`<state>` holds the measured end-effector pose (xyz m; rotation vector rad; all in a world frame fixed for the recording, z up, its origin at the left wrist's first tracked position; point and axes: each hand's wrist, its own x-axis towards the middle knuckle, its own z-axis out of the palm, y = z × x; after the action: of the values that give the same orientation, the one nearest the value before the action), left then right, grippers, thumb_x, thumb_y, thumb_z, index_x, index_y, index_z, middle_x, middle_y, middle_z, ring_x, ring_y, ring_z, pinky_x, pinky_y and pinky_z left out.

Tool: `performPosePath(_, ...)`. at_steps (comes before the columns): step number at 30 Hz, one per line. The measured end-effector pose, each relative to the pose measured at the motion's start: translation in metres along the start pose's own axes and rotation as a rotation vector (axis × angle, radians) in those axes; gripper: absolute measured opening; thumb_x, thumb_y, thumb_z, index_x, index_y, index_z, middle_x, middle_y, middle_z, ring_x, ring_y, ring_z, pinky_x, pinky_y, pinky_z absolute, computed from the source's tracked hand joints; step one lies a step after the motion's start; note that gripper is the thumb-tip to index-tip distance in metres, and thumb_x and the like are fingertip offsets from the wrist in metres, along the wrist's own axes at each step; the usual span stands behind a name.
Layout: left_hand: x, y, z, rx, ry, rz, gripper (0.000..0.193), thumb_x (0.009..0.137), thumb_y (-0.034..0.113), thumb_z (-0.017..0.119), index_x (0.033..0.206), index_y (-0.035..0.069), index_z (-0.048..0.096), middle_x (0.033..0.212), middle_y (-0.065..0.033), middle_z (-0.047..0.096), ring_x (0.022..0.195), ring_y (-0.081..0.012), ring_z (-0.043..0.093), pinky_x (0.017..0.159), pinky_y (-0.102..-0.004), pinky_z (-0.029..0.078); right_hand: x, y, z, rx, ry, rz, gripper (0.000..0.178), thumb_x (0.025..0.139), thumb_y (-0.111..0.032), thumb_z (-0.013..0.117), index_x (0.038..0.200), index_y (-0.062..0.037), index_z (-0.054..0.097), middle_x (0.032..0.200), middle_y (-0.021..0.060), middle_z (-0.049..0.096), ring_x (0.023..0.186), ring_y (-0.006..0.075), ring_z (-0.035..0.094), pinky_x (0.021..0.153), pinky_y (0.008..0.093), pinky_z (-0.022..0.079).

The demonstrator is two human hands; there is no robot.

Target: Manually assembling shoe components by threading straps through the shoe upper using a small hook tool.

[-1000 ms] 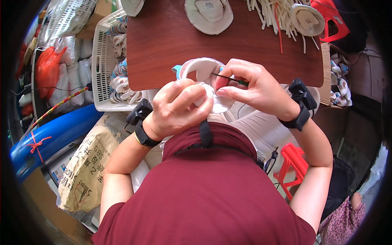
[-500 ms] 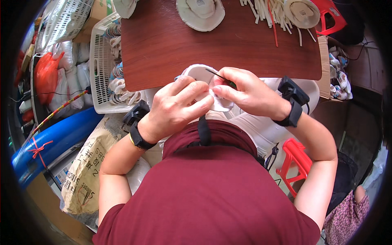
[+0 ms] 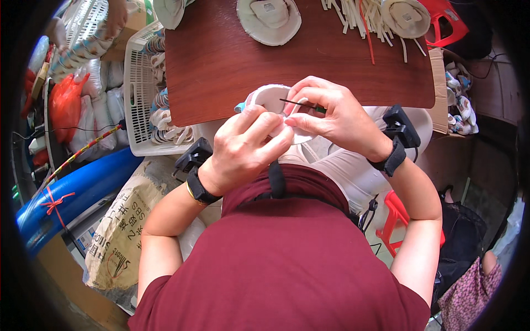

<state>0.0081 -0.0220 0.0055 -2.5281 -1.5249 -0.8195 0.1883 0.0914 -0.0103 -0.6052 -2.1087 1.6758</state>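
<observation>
Just past the near table edge, my left hand (image 3: pixel 248 140) is closed on a white padded fabric piece with a curved rim (image 3: pixel 269 95). A bit of light blue shows at that piece's left side. My right hand (image 3: pixel 337 113) pinches at the right side of the same piece, its thumb near my left fingertips. Across the right fingers lies a thin dark tool (image 3: pixel 298 103) with a green part, its tip pointing left over the piece's opening. A narrow white strip (image 3: pixel 301 102) shows by the right fingers. The fingers hide much of the piece.
On the reddish-brown table (image 3: pixel 221 71) lie oval white padded pieces (image 3: pixel 270 22) and a bunch of white strips (image 3: pixel 353 16). A white basket (image 3: pixel 132 94) of small shoes stands left. At top left, another person's hand (image 3: pixel 117 15) is by a basket. A red stool (image 3: pixel 395 220) stands right.
My right hand has risen slightly and its fingers have lifted, showing more of the dark tool and a white strip. Another person's hands and a row of blue-and-white items have appeared at top left.
</observation>
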Motion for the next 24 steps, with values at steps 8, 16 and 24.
performPosePath(8,-0.001,0.011,0.003,-0.034,-0.06,-0.067,0.022,0.065,0.004,0.069,0.086,0.009,0.066,0.09,-0.0043,0.063,0.077,-0.0214,0.061,0.063,-0.0329,0.053,-0.006,0.007,0.018,0.407,0.281,0.229,0.013,0.092,-0.011,0.068,0.088,0.001,0.065,0.081,0.0024,0.064,0.075,0.0051,0.056,0.064,0.024,0.048)
performPosePath(16,-0.008,0.011,0.003,-0.036,-0.049,-0.057,0.019,0.065,0.008,0.07,0.083,0.009,0.062,0.086,-0.0041,0.059,0.073,-0.0192,0.059,0.061,-0.0311,0.05,-0.009,0.004,0.021,0.52,0.198,0.29,0.014,0.095,-0.013,0.065,0.096,0.0013,0.067,0.089,0.0035,0.068,0.082,0.0052,0.059,0.071,0.0229,0.049)
performPosePath(24,-0.012,-0.013,-0.004,-0.197,0.112,-0.393,0.029,0.07,-0.005,0.075,0.096,0.004,0.065,0.087,-0.0115,0.064,0.076,-0.0262,0.06,0.066,-0.0322,0.048,-0.022,-0.027,-0.016,0.227,0.526,0.149,0.015,0.095,-0.01,0.061,0.107,0.001,0.063,0.092,0.0055,0.068,0.076,0.0079,0.06,0.071,0.023,0.049)
